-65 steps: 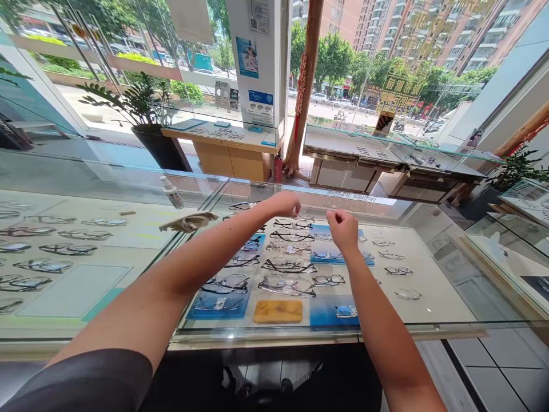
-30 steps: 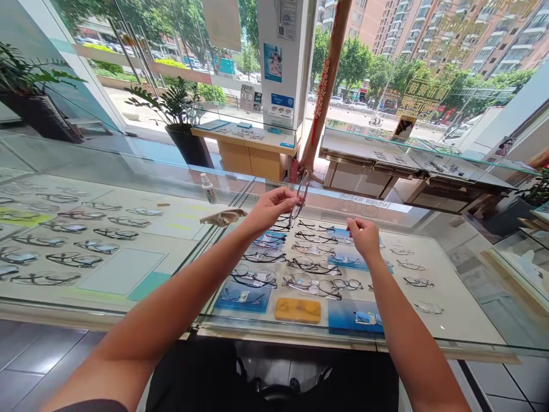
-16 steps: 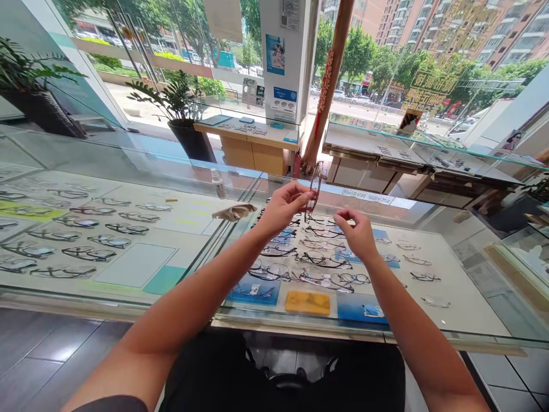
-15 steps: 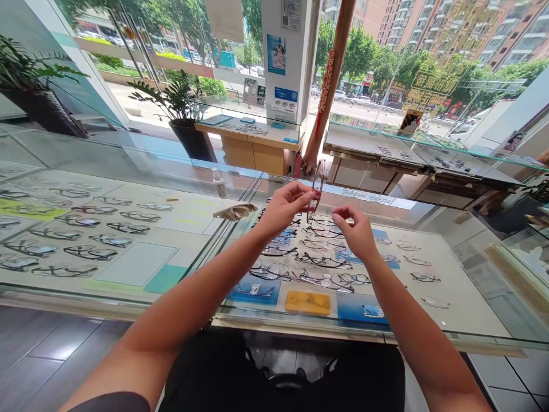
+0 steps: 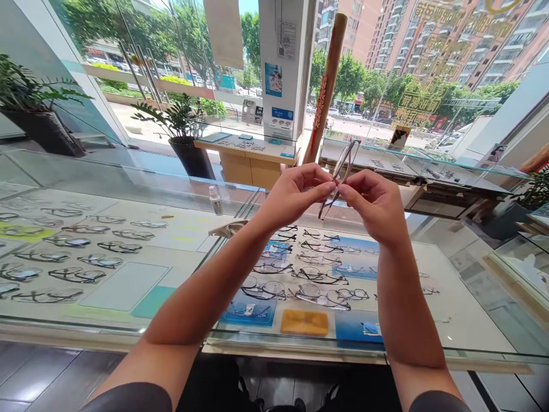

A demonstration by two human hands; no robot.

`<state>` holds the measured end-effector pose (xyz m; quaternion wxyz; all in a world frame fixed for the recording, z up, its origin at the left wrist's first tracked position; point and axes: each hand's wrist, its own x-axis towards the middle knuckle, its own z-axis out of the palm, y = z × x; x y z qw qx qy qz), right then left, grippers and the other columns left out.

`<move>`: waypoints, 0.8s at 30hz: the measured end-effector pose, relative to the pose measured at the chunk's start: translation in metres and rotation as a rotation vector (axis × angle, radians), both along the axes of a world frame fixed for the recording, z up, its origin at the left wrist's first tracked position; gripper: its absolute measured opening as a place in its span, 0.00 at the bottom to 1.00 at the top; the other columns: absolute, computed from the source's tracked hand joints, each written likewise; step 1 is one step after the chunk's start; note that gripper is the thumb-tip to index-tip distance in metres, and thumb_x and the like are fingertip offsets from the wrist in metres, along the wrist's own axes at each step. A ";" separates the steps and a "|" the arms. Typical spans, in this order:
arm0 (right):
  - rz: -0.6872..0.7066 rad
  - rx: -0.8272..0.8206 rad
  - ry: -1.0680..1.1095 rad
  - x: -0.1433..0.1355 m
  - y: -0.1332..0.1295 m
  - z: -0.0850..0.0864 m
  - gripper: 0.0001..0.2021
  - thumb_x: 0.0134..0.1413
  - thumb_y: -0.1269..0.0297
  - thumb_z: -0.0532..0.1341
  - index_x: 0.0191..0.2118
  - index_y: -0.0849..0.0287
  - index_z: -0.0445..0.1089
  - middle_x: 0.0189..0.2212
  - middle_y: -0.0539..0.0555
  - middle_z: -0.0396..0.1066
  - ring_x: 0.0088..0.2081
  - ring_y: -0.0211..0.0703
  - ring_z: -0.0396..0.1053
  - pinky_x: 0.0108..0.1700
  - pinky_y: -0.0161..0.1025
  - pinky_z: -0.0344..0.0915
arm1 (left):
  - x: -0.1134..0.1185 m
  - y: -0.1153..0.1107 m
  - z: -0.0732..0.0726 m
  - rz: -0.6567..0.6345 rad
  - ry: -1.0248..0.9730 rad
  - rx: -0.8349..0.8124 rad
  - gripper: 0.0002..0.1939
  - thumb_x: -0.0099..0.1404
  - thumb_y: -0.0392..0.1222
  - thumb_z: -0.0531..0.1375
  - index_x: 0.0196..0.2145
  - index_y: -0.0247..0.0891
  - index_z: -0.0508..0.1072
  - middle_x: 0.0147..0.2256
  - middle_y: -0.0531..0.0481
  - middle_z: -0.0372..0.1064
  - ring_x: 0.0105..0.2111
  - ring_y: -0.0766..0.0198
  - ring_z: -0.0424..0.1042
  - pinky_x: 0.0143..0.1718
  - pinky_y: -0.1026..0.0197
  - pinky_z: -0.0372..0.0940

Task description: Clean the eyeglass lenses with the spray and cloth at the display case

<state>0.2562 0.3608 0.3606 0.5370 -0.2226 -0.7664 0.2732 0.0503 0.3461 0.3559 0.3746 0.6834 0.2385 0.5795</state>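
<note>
A thin-rimmed pair of eyeglasses (image 5: 345, 158) is held up on edge above the glass showcase. My left hand (image 5: 300, 191) pinches it between thumb and fingers near its middle. From the other side, my right hand (image 5: 372, 200) grips it too, its thumb and fingertips almost meeting those of the left. The fingertips cover the part of the frame they hold. Below my hands, rows of eyeglasses (image 5: 319, 276) lie inside the showcase, with a yellow case (image 5: 304, 323) near its front edge.
On the glass top left of my hands stand a small white bottle (image 5: 215, 200) and a crumpled beige cloth (image 5: 227, 228). Another showcase section with eyeglasses (image 5: 77, 274) extends left. Beyond are a potted plant (image 5: 189, 149), a wooden pole (image 5: 326, 86) and further display counters (image 5: 463, 171).
My right hand has moved in and taken hold of the eyeglasses beside my left. The eyeglasses have shifted right and tilted. The view has shifted slightly.
</note>
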 end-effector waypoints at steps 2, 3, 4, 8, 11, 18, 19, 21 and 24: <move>0.014 -0.022 -0.019 0.001 0.000 -0.002 0.14 0.64 0.50 0.71 0.35 0.54 0.75 0.28 0.48 0.69 0.28 0.37 0.62 0.27 0.39 0.55 | 0.000 0.001 -0.004 -0.012 0.006 -0.018 0.17 0.65 0.55 0.73 0.37 0.39 0.79 0.38 0.48 0.77 0.38 0.63 0.77 0.42 0.58 0.76; 0.022 -0.035 -0.025 0.002 0.000 -0.004 0.14 0.64 0.50 0.71 0.35 0.54 0.74 0.28 0.48 0.69 0.28 0.37 0.62 0.27 0.39 0.55 | -0.001 0.001 -0.006 -0.015 0.014 -0.021 0.16 0.66 0.54 0.73 0.37 0.39 0.79 0.39 0.47 0.77 0.38 0.63 0.77 0.42 0.58 0.76; 0.032 -0.050 -0.029 0.003 0.001 -0.005 0.14 0.64 0.51 0.71 0.34 0.54 0.74 0.28 0.48 0.69 0.28 0.37 0.62 0.28 0.38 0.55 | -0.001 0.002 -0.008 -0.015 0.023 -0.021 0.16 0.66 0.53 0.73 0.37 0.38 0.79 0.39 0.47 0.77 0.38 0.63 0.77 0.43 0.57 0.76; 0.056 -0.075 -0.061 0.005 0.005 -0.010 0.13 0.66 0.52 0.70 0.35 0.54 0.74 0.28 0.47 0.68 0.29 0.37 0.61 0.29 0.39 0.57 | -0.004 0.003 -0.014 0.012 0.059 0.006 0.14 0.67 0.52 0.73 0.36 0.39 0.80 0.39 0.47 0.77 0.37 0.63 0.76 0.43 0.57 0.74; 0.036 -0.055 -0.095 0.005 0.006 -0.010 0.13 0.66 0.52 0.70 0.34 0.54 0.75 0.28 0.48 0.69 0.29 0.38 0.61 0.30 0.40 0.56 | -0.007 0.003 -0.016 0.063 0.089 0.023 0.12 0.66 0.50 0.73 0.36 0.40 0.81 0.38 0.48 0.78 0.38 0.63 0.76 0.45 0.57 0.73; 0.045 -0.108 -0.132 0.006 0.005 -0.008 0.13 0.65 0.52 0.71 0.35 0.55 0.77 0.27 0.48 0.70 0.29 0.38 0.61 0.30 0.41 0.56 | -0.013 0.004 -0.015 0.070 0.145 0.054 0.11 0.68 0.50 0.72 0.38 0.39 0.82 0.39 0.47 0.79 0.40 0.62 0.76 0.47 0.57 0.72; 0.042 -0.106 -0.138 0.007 0.005 -0.007 0.13 0.65 0.52 0.71 0.35 0.55 0.77 0.27 0.48 0.70 0.28 0.38 0.61 0.30 0.41 0.56 | -0.014 0.005 -0.014 0.068 0.153 0.059 0.11 0.68 0.50 0.72 0.38 0.39 0.82 0.39 0.47 0.79 0.40 0.62 0.76 0.47 0.57 0.72; 0.036 -0.103 -0.144 0.008 0.006 -0.007 0.12 0.65 0.53 0.71 0.35 0.55 0.77 0.27 0.48 0.70 0.28 0.38 0.60 0.30 0.41 0.56 | -0.016 0.007 -0.014 0.072 0.165 0.066 0.11 0.68 0.50 0.72 0.38 0.39 0.82 0.39 0.46 0.80 0.40 0.62 0.76 0.46 0.58 0.72; 0.000 -0.087 -0.151 0.011 0.008 -0.006 0.11 0.65 0.55 0.70 0.35 0.55 0.77 0.28 0.48 0.71 0.29 0.38 0.62 0.30 0.41 0.57 | -0.019 0.009 -0.014 0.078 0.169 0.071 0.11 0.68 0.49 0.72 0.37 0.39 0.82 0.38 0.46 0.80 0.39 0.63 0.76 0.45 0.58 0.72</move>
